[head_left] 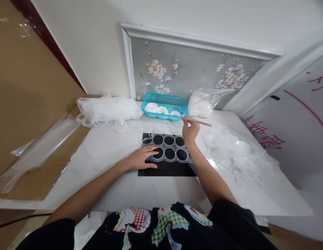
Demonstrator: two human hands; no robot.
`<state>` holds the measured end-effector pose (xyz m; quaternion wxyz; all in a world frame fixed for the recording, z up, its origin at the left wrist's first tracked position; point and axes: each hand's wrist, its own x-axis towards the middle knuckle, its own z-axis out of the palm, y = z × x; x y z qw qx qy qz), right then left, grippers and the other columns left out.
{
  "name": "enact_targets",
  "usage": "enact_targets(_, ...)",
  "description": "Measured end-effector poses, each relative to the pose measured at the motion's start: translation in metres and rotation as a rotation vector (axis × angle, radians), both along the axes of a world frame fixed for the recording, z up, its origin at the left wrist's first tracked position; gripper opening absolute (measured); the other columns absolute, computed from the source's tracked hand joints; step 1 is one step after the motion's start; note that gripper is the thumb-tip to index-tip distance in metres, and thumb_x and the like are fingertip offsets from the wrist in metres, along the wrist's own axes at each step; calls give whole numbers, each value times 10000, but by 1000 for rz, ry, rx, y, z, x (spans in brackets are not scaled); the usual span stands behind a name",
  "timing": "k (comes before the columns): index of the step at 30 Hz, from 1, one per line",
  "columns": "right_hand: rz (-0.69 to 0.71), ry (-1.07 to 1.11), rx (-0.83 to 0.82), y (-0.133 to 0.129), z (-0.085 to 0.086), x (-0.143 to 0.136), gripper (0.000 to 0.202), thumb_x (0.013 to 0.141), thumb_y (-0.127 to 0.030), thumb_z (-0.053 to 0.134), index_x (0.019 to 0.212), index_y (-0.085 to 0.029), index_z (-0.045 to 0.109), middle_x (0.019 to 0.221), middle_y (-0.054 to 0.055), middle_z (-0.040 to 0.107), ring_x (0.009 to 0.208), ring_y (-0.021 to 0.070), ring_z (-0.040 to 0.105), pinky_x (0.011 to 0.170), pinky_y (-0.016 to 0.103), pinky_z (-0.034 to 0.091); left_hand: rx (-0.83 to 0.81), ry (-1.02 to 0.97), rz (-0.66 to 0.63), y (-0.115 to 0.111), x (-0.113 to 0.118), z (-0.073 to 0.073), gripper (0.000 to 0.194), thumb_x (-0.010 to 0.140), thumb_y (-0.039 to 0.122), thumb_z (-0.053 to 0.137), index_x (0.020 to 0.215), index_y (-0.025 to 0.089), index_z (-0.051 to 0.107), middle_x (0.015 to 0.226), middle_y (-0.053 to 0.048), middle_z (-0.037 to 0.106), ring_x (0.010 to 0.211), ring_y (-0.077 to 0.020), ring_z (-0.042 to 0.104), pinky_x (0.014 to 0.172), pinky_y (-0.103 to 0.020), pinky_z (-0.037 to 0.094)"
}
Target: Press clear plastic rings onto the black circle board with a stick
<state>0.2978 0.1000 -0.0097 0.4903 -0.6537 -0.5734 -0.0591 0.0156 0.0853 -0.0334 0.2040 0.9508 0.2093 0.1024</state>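
My left hand (144, 158) lies flat with its fingers spread on a black sheet (166, 169) and the clear film over it. The film carries rows of white-edged rings (169, 153), and one narrow strip curls up at its far left corner. In my right hand (190, 132) is a slim tan tweezers-like tool (203, 122), pinched between the fingers. That hand is at the near right corner of a blue plastic basket (165, 97). White round rolls or rings (162, 110) lie inside the basket. A small whitish bit shows at the fingertips, too small to name.
A heap of clear rings (109, 107) lies at the back left, beside cardboard with plastic sleeves (46, 149). A clear bag (201, 104) stands right of the basket. Crumpled clear plastic (239, 156) covers the right of the white table (104, 146). A framed floral panel (187, 66) rises behind.
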Motion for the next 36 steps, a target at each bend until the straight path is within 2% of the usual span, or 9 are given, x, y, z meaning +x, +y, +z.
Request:
enact_targets(3, 221, 135, -123, -31, -8, -5, 245, 919, -291, 526, 817, -204, 731, 917, 93, 765, 977, 275, 666, 996, 486, 450, 77, -59, 4, 0, 9, 0, 505, 932, 563, 557, 1247, 179, 645, 1389, -130, 586, 1288, -286, 547, 1094, -457, 425)
enact_targets(5, 368, 177, -227, -51, -20, -16, 222, 901, -287, 557, 786, -216, 733, 887, 76, 770, 908, 250, 692, 918, 421, 509, 151, -64, -41, -1, 18, -2, 499, 953, 542, 530, 1251, 157, 641, 1412, -145, 563, 1318, -304, 517, 1114, -474, 401)
enact_targets(7, 412, 187, -273, -63, -31, -23, 219, 900, -288, 560, 790, -223, 738, 887, 71, 774, 886, 241, 700, 870, 396, 532, 204, -30, -104, -2, 29, -3, 564, 938, 549, 549, 1303, 122, 604, 1452, -180, 510, 1368, -335, 457, 1134, -491, 372)
enact_targets(13, 425, 182, -326, -60, -43, -19, 181, 887, -277, 598, 800, -231, 750, 894, 55, 784, 966, 273, 679, 977, 474, 473, 235, 69, -170, -1, 49, -4, 653, 939, 550, 541, 1377, 66, 530, 1459, -226, 479, 1408, -334, 401, 1160, -473, 330)
enact_targets(17, 419, 182, -344, -59, -45, -17, 174, 889, -280, 602, 813, -238, 753, 906, 52, 784, 1002, 280, 663, 998, 485, 459, 231, 105, -180, 0, 50, -6, 664, 955, 562, 500, 1394, 65, 513, 1475, -217, 462, 1418, -322, 388, 1179, -469, 300)
enact_targets(24, 405, 183, -361, -61, -45, -17, 167, 891, -270, 603, 821, -244, 752, 922, 44, 783, 1028, 277, 664, 1019, 476, 451, 163, 70, -149, 1, 50, -11, 648, 963, 608, 439, 1424, 156, 502, 1516, -141, 430, 1431, -281, 376, 1207, -445, 259)
enact_targets(31, 381, 154, -355, -60, -45, -16, 184, 900, -269, 587, 842, -238, 758, 927, 53, 782, 1030, 282, 660, 995, 463, 470, 134, 74, -150, 1, 50, -9, 657, 959, 582, 477, 1409, 104, 513, 1503, -169, 437, 1433, -297, 368, 1204, -453, 263)
enact_targets(36, 368, 120, -370, -66, -49, -22, 185, 901, -277, 583, 897, -231, 762, 960, 61, 780, 1105, 303, 628, 1011, 484, 460, 123, 78, -139, 0, 51, -10, 638, 956, 573, 495, 1415, 130, 507, 1514, -152, 426, 1440, -285, 358, 1209, -448, 252)
